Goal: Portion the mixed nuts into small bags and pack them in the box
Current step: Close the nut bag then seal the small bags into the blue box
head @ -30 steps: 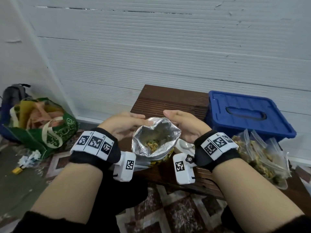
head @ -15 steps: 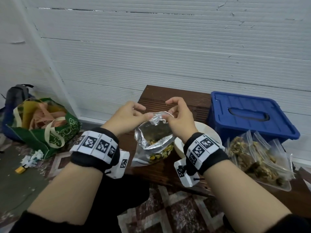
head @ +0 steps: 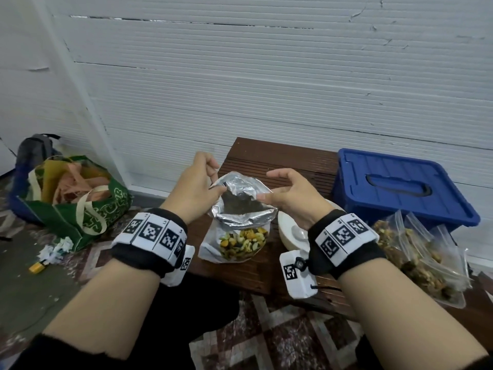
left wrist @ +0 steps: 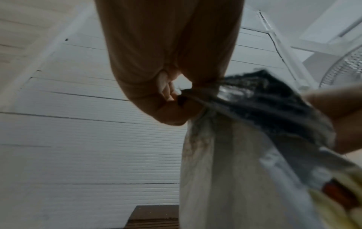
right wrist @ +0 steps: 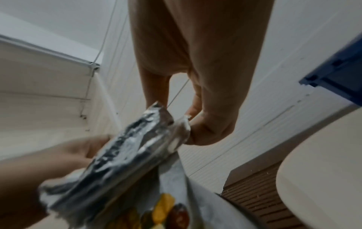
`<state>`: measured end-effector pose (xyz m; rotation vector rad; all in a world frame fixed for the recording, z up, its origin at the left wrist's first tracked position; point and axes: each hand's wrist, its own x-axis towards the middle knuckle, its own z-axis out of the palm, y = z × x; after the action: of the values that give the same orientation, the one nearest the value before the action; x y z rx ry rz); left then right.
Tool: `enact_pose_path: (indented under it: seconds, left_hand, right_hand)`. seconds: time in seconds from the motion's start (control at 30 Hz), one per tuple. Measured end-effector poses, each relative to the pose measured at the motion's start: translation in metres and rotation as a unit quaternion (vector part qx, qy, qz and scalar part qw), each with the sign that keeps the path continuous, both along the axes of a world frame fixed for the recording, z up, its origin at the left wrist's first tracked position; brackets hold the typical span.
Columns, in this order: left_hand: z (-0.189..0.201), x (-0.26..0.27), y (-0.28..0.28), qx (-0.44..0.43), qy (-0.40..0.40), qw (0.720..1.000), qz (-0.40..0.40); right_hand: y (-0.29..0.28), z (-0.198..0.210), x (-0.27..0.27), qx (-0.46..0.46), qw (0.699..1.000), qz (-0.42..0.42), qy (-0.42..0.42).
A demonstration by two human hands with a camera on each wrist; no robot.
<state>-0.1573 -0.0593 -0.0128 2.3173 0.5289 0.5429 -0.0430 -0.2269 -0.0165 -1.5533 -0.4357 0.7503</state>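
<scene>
Nut bag (head: 241,209): standing upright at bench (head: 280,158) front edge, mouth up; my left hand (head: 193,188) and right hand (head: 289,194) are pinching its rim.

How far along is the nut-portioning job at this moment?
Done: several clear zip bags filled with nuts lie on the brown slatted table. In hand: the left hand and right hand each pinch the rim of the silver foil nut pouch. Left: nothing looks packed; the blue plastic box has its lid on.
</scene>
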Motion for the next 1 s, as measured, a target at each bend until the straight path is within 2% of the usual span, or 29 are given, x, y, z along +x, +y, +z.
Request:
enact_pose_path:
  seconds: [0.1,0.2,0.27,0.33,0.43,0.47,0.53,0.57,0.6,0.7,0.77,0.93,1.0]
  left_hand:
    - [0.002,0.002,0.002,0.06,0.015,0.998,-0.016]
    - [0.004,0.004,0.003,0.125,0.037,0.991,-0.009]
    - [0.003,0.004,0.005,0.117,0.041,0.992,0.013]
    - [0.003,0.001,0.007,0.044,0.044,0.997,0.039]
    - [0.005,-0.008,0.005,-0.124,0.066,0.988,0.067]
    - [0.008,-0.012,0.003,-0.189,0.07,0.977,0.065]
    - [0.015,-0.02,-0.001,-0.349,0.063,0.934,0.044]
    - [0.017,-0.023,-0.001,-0.405,0.052,0.912,0.034]
    - [0.019,-0.026,-0.001,-0.429,0.044,0.902,0.026]
    - [0.016,-0.028,-0.002,-0.426,-0.001,0.904,0.036]
    - [0.012,-0.027,-0.002,-0.412,-0.026,0.909,0.06]
    - [0.001,-0.018,0.001,-0.262,-0.007,0.959,0.105]
    - [0.0,-0.016,0.001,-0.209,-0.004,0.97,0.128]
  right_hand:
    - [0.003,-0.003,0.001,-0.042,0.994,-0.048,-0.093]
    - [0.007,-0.004,-0.002,-0.069,0.97,-0.093,-0.214]
    - [0.008,-0.006,-0.004,-0.064,0.959,-0.12,-0.248]
    - [0.007,-0.009,-0.004,-0.053,0.969,-0.124,-0.209]
    - [0.001,-0.011,-0.003,-0.042,0.988,-0.122,-0.08]
    - [0.0,-0.011,-0.003,-0.041,0.991,-0.12,-0.053]
    - [-0.003,-0.01,-0.004,-0.043,0.993,-0.106,-0.017]
    - [-0.005,-0.01,-0.004,-0.033,0.995,-0.094,0.007]
    - [-0.007,-0.009,-0.004,-0.007,0.996,-0.08,0.043]
    - [-0.013,-0.006,-0.003,0.105,0.981,-0.049,0.156]
    - [-0.013,-0.006,-0.004,0.145,0.973,-0.044,0.175]
    - [-0.001,-0.011,-0.014,0.109,0.986,-0.101,0.078]
    - [0.004,-0.01,-0.014,0.085,0.99,-0.116,0.015]
